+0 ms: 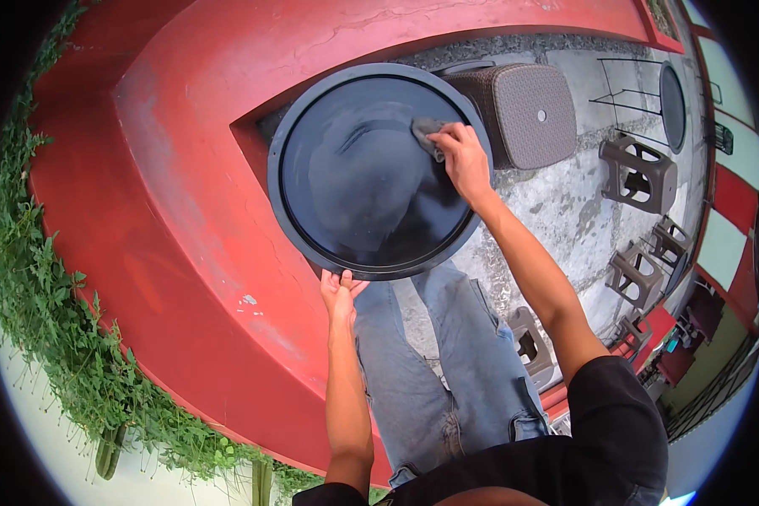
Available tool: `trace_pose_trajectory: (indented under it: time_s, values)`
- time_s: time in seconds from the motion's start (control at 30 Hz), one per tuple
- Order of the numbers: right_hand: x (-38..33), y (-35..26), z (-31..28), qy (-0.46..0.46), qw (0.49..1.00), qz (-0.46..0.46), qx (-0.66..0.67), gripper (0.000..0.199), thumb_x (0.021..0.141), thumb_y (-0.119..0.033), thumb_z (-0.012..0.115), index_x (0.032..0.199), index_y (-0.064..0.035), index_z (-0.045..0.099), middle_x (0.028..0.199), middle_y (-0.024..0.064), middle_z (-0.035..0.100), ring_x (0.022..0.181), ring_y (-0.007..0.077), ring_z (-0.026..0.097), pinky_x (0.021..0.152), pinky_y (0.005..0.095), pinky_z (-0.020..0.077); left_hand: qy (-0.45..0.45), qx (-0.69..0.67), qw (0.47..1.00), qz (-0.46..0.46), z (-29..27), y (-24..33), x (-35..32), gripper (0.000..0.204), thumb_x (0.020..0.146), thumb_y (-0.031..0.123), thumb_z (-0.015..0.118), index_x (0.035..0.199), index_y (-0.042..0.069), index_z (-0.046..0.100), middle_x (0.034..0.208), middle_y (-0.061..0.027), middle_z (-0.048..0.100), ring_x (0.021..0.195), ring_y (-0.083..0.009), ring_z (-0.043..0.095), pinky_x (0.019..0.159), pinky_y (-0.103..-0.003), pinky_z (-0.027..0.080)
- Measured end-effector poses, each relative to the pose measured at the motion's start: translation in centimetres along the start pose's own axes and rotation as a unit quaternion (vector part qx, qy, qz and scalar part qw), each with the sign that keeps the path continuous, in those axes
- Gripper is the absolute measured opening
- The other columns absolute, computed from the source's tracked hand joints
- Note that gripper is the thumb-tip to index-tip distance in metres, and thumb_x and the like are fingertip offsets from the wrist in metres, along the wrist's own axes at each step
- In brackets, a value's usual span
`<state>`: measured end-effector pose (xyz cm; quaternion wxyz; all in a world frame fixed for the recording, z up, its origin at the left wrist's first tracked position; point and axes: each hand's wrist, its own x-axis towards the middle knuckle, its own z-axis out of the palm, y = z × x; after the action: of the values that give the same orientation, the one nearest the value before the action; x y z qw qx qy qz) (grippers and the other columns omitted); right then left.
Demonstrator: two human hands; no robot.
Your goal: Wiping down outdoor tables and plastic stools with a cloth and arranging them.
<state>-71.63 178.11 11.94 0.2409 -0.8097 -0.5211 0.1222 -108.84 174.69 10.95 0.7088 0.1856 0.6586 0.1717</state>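
Observation:
A large round black tray with a raised rim is held out in front of me. My left hand grips its near edge, fingers on the rim and the rest hidden underneath. In my right hand a grey cloth is bunched between the fingers, pressed on the tray's surface toward its right side. The tray's face is shiny, with dull streaks and smears across its middle.
A red painted ledge curves along the left, with green plants beyond it. A brown woven-pattern stool stands just past the tray. Several plastic stools, one nearest, and a round-topped metal-legged table are at right.

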Motion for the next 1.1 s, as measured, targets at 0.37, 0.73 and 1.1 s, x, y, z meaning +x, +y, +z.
trace_pose_trajectory:
  time_s: [0.37, 0.73, 1.1]
  values:
    - [-16.3, -5.5, 2.7, -0.331, 0.923, -0.192, 0.026, 0.039, 0.087, -0.012, 0.069, 0.126, -0.0087, 0.074, 0.116, 0.0054, 0.056, 0.114, 0.0255, 0.059, 0.085, 0.038, 0.0628, -0.005, 0.006, 1.0, 0.003, 1.7, -0.9, -0.3, 0.034, 0.107, -0.003, 0.055, 0.14, 0.006, 0.055, 0.114, -0.0089, 0.07, 0.088, -0.0224, 0.075, 0.075, -0.037, 0.069]
    - [1.7, 2.3, 1.0, 0.014, 0.99, -0.12, -0.075, 0.037, 0.089, 0.0, 0.069, 0.123, -0.0098, 0.078, 0.131, 0.0118, 0.068, 0.117, 0.0354, 0.062, 0.099, 0.0424, 0.0565, -0.011, -0.007, 1.0, 0.005, 1.2, -0.4, 0.5, 0.038, 0.107, -0.002, 0.053, 0.145, 0.006, 0.054, 0.125, -0.0105, 0.071, 0.092, -0.0224, 0.077, 0.075, -0.035, 0.067]
    - [-14.5, -4.5, 3.6, -0.31, 0.894, -0.323, 0.012, 0.052, 0.086, -0.004, 0.073, 0.138, -0.0124, 0.07, 0.129, 0.0102, 0.059, 0.115, 0.0315, 0.06, 0.09, 0.0402, 0.0607, -0.013, -0.043, 0.999, 0.019, 0.4, -1.4, 0.2, 0.036, 0.107, -0.005, 0.051, 0.141, 0.006, 0.055, 0.129, -0.0102, 0.069, 0.09, -0.0228, 0.077, 0.076, -0.039, 0.069]
